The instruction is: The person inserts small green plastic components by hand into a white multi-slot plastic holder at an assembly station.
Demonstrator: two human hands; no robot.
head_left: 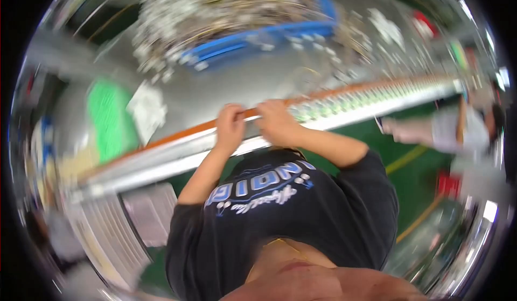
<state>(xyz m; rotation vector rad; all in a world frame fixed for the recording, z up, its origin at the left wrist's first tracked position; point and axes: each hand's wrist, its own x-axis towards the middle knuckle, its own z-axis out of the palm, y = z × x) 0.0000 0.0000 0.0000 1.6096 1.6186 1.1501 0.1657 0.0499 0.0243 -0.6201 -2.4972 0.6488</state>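
chin and black t-shirt (291, 209) of the wearer come closest to the camera, facing the near edge of a grey metal table (215, 88). along that edge runs a long pale rail (183, 147) with an orange-brown strip (183, 133) on its far side, probably lying there so both arms reach it easily. white and green pieces (350, 104) line the rail's right part, seemingly spaced to stay apart. left hand (230, 127) is half closed at the strip, thumb near bent fingers; right hand (277, 123), just beside it, has its fingers curled over the strip. blur hides whether either grips anything. nearness probably lets both work one spot. toward the table's far edge, a blue tray (237, 45) seems to corral a tangled heap (231, 13), some spilling over. green bundle (110, 118) and white sheet (148, 110) lie toward the left end, perhaps keeping the middle free.
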